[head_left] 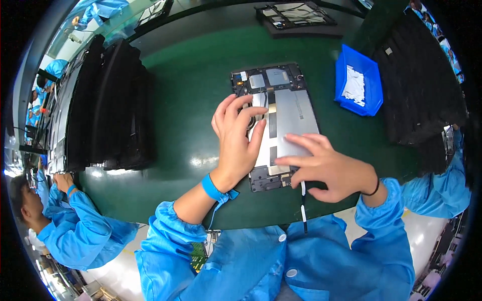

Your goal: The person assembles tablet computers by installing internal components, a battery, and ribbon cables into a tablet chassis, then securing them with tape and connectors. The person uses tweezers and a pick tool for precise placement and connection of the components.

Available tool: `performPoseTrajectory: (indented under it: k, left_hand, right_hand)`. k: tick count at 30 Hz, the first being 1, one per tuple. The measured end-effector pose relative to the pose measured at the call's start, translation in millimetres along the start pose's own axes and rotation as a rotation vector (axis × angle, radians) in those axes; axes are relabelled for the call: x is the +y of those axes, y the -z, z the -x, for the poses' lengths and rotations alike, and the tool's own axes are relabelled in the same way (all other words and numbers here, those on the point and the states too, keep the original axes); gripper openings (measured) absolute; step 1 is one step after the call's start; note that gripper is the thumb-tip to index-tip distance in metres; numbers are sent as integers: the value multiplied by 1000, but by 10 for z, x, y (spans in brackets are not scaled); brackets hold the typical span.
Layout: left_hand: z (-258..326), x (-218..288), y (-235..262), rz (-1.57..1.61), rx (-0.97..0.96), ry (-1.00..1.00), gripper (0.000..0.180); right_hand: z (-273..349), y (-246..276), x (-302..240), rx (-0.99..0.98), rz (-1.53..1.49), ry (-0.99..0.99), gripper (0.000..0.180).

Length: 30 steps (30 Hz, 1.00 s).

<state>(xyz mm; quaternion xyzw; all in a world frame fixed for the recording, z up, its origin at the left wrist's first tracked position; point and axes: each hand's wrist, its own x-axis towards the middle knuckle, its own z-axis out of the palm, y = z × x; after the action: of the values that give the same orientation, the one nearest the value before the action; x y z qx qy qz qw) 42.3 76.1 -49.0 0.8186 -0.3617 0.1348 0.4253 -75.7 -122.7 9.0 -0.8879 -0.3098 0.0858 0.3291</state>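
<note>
Green matting covers the surface (201,75), which runs across a workroom where other people in blue coats sit at its left end. Near the front edge, a little right of the middle, lies an opened tablet (281,125) with its back cover off, showing a large silver battery panel and dark circuit boards at its far and near ends.

The left hand (237,138) lies over the tablet's left side, its fingers spread and curved, with the fingertips pressing around the upper left part of the silver panel; it holds nothing that can be seen. A blue wrist strap (213,189) with a cord circles that wrist.

The right hand (326,168) rests on the tablet's lower right part, forefinger stretched flat over the silver panel, the other fingers curled around a thin black-and-white tool (303,205) that points down past the front edge of the surface.

Toward the right end of the surface stands a blue plastic bin (359,80) with white scraps inside. Beyond it, dark foam trays (422,95) are stacked. Along the left end stand more black trays (110,105) on edge. At the far edge lies another black tray (296,15) with parts in it.
</note>
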Motion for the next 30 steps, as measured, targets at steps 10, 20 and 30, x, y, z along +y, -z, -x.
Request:
performPoseTrajectory:
  k: [10, 20, 30]
  left_hand:
    - [140, 285, 163, 233, -105, -528, 27]
    - [118, 371, 164, -155, 116, -750, 28]
    - [133, 428, 215, -225, 2, -975, 24]
  right_hand:
    - [-100, -207, 161, 512, 43, 43, 20]
    - [-28, -107, 80, 424, -476, -300, 22]
    - [-8, -160, 165, 524, -193, -152, 11]
